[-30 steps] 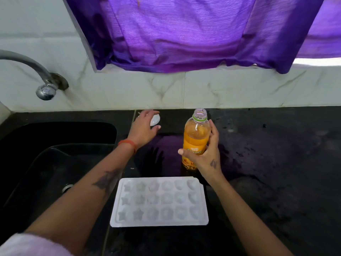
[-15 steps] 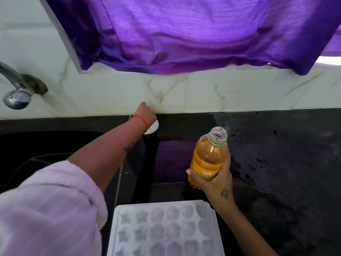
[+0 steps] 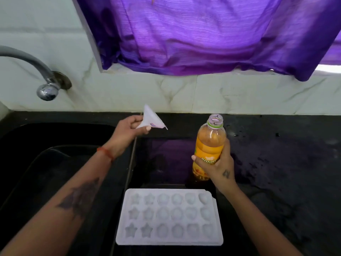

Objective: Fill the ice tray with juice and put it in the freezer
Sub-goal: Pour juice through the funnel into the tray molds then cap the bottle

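black counter (image 3: pixel 276 163) | left hand (image 3: pixel 127 133) pinches white funnel (image 3: pixel 151 120) | right hand (image 3: pixel 219 163) grips juice bottle (image 3: pixel 210 141)

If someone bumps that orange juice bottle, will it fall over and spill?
Probably, if let go. The juice bottle is tall and narrow, so it looks tippy. Its mouth is open with no cap on, so juice would likely pour out. For now the right hand grips its middle, which should steady it.

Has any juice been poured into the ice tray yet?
No: every mould of the white ice tray looks pale and dry, and the orange juice bottle stands upright in the right hand.
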A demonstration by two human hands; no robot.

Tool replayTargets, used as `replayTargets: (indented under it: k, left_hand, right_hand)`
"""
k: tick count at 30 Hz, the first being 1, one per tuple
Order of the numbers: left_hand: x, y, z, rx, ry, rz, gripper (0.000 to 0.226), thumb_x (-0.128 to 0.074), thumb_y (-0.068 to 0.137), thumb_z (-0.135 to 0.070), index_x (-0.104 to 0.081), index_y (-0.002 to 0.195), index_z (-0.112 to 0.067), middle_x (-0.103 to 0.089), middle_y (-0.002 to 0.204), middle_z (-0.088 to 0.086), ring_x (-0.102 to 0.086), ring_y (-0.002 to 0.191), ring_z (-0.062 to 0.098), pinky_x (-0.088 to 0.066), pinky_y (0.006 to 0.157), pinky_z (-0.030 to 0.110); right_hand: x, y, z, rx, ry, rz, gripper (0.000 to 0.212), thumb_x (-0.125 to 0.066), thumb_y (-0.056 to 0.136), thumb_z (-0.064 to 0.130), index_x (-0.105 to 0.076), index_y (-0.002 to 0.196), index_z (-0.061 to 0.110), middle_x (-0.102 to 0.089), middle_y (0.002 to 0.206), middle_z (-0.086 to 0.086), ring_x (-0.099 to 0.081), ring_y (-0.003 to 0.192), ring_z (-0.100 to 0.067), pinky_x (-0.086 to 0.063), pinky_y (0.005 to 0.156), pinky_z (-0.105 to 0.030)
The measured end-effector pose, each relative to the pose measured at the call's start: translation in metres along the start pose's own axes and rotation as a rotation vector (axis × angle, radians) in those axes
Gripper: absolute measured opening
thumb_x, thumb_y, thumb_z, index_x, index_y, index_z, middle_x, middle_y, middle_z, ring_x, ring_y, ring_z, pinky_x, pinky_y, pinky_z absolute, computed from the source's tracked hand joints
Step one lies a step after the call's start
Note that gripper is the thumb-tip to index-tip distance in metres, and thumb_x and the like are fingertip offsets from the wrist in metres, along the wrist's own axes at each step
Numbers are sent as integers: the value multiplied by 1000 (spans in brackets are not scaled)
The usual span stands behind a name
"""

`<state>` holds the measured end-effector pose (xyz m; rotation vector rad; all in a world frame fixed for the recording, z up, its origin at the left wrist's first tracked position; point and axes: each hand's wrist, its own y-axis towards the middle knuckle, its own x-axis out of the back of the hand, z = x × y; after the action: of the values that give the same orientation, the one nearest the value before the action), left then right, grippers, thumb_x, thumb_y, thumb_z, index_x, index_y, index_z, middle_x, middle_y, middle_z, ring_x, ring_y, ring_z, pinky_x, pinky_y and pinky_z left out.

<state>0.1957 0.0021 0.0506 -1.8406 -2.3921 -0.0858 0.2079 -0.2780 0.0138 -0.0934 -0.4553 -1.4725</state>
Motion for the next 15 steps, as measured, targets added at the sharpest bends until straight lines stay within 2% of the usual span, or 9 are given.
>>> replayTargets:
  k: [3, 5, 8, 11, 13, 15]
  left_hand:
    - [-8, -47, 10, 1, -217, -47, 41, -67, 76, 4, -56, 113, -11, -76, 88, -1, -72, 78, 12, -55, 70, 19]
    - [-16, -75, 13, 11, -316, -68, 58, -71, 69, -3, -49, 122, -10, -75, 95, 6, -72, 87, 21, -56, 74, 24]
    - [-25, -104, 14, 0, -343, -66, 79, -73, 65, -6, -39, 134, -21, -73, 104, 9, -68, 99, 27, -55, 84, 31]
    - [-26, -124, 13, -15, -327, -57, 86, -74, 68, -9, -33, 133, -47, -70, 113, 6, -64, 108, 31, -51, 94, 38]
    - [-21, -134, 13, -15, -314, -67, 86, -74, 69, -10, -32, 132, -51, -69, 115, 4, -63, 111, 32, -51, 96, 39]
    - [-17, -142, 15, -6, -286, -64, 84, -74, 74, -5, -34, 133, -50, -68, 117, 4, -62, 112, 29, -50, 97, 40]
  right_hand:
    - [1, 2, 9, 50, -42, 47, 78, -85, 59, 36, -38, 121, 38, -57, 103, 21, -61, 92, -4, -52, 81, -31]
    - [2, 2, 19, 121, -91, 92, 79, -84, 59, 36, -37, 122, 41, -57, 104, 18, -60, 92, -10, -50, 79, -28]
    - [2, -2, 37, 246, -210, 194, 77, -82, 61, 37, -36, 122, 44, -55, 100, 22, -56, 87, -3, -45, 70, -18]
    - [-1, -9, 52, 359, -356, 290, 76, -78, 62, 37, -37, 125, 42, -59, 104, 17, -59, 91, -9, -49, 71, -28]
    - [-4, -13, 58, 392, -414, 317, 74, -76, 63, 38, -38, 127, 40, -62, 108, 12, -61, 94, -15, -52, 73, -33]
    - [-6, -16, 62, 430, -467, 322, 75, -75, 64, 38, -39, 130, 37, -62, 110, 9, -61, 96, -16, -52, 73, -33]
